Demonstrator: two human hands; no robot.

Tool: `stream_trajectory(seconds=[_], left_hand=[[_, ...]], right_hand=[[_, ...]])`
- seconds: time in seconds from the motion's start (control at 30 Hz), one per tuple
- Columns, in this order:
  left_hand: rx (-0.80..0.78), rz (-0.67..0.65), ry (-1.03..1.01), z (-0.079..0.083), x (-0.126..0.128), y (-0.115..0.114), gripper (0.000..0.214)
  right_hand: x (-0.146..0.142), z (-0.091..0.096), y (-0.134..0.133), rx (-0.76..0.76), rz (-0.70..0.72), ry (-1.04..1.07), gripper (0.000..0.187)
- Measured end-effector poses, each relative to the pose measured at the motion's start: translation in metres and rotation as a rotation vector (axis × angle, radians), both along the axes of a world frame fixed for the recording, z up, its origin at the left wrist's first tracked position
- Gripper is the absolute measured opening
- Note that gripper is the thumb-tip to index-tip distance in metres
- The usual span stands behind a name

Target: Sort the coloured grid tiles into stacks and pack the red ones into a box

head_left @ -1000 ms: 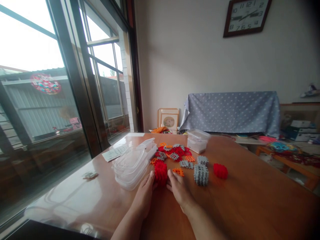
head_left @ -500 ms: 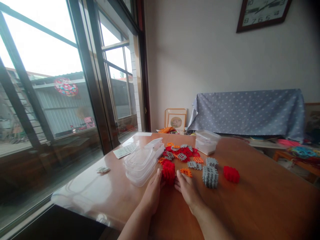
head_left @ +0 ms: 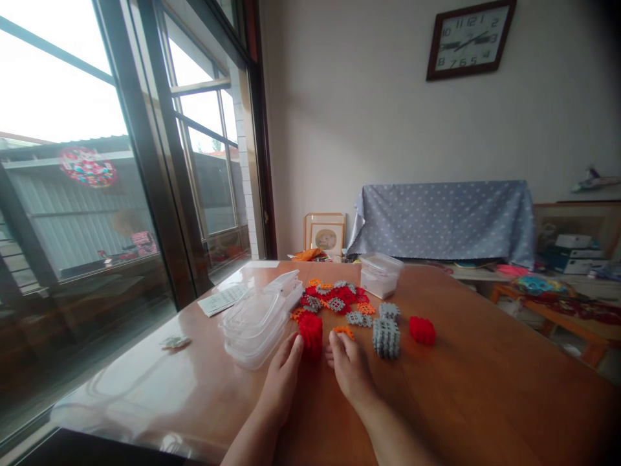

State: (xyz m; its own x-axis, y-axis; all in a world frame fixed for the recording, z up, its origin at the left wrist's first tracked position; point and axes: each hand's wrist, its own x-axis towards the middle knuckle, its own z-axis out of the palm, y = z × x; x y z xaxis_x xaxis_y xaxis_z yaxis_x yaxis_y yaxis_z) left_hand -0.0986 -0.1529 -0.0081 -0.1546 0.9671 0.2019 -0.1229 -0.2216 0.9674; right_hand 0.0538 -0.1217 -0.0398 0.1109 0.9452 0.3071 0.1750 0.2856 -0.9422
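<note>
A stack of red plastic lattice building pieces (head_left: 311,335) stands upright between my two hands. My left hand (head_left: 284,369) is at its left side, thumb and fingers stretched forward and seeming to touch it; the fingertips are partly hidden. To the right, a small gap from the stack, my right hand (head_left: 348,364) has its fingers loosely bent and apart from the thumb. Just beyond that hand lies an orange lattice piece (head_left: 344,332). A grey stack (head_left: 386,338), a smaller grey stack (head_left: 389,311) and another red stack (head_left: 422,330) stand farther right.
Behind the hands lies a pile of loose red, grey and orange pieces (head_left: 339,298). Clear plastic boxes (head_left: 255,327) are at the left, with a lidded clear box (head_left: 381,275) at the back. A printed sheet (head_left: 222,299) and a small packet (head_left: 175,343) lie on the wooden table (head_left: 466,388).
My view has swung to the right, so everything appears farther left. My right hand has drawn slightly away from the red stack, its fingers more bent. My left hand stays beside the stack.
</note>
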Motion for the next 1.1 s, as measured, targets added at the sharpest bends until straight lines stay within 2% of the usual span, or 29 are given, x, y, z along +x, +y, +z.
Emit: stream_trajectory(seconds=[0.13, 0.27, 0.37, 0.5, 0.57, 0.7, 0.87, 0.97, 1.1], left_hand=[[0.040, 0.100, 0.164, 0.002, -0.003, -0.006, 0.051], [0.165, 0.197, 0.324, -0.004, 0.000, -0.016, 0.035], [0.282, 0.135, 0.428, -0.009, 0.015, -0.024, 0.024], [0.365, -0.035, 0.477, -0.009, 0.051, -0.026, 0.021], [0.341, -0.113, 0.433, -0.004, 0.074, -0.019, 0.022], [0.235, -0.152, 0.264, 0.010, 0.119, 0.005, 0.024], [0.144, -0.053, 0.121, 0.016, 0.162, 0.040, 0.035], [0.145, -0.045, 0.122, 0.012, 0.172, 0.051, 0.039], [0.123, -0.049, 0.144, 0.008, 0.167, 0.055, 0.043]], right_hand=[[0.001, 0.012, -0.013, -0.011, -0.019, 0.116, 0.051], [0.017, 0.019, -0.024, 0.012, -0.091, 0.188, 0.051], [0.039, 0.023, -0.030, 0.036, -0.188, 0.231, 0.050], [0.076, 0.032, -0.034, 0.107, -0.334, 0.252, 0.044], [0.098, 0.038, -0.032, 0.145, -0.411, 0.265, 0.042], [0.149, 0.047, -0.019, 0.187, -0.575, 0.318, 0.039], [0.207, 0.044, 0.007, 0.116, -0.665, 0.337, 0.040], [0.230, 0.044, 0.020, 0.049, -0.646, 0.265, 0.042], [0.252, 0.050, 0.036, -0.002, -0.524, 0.189, 0.050]])
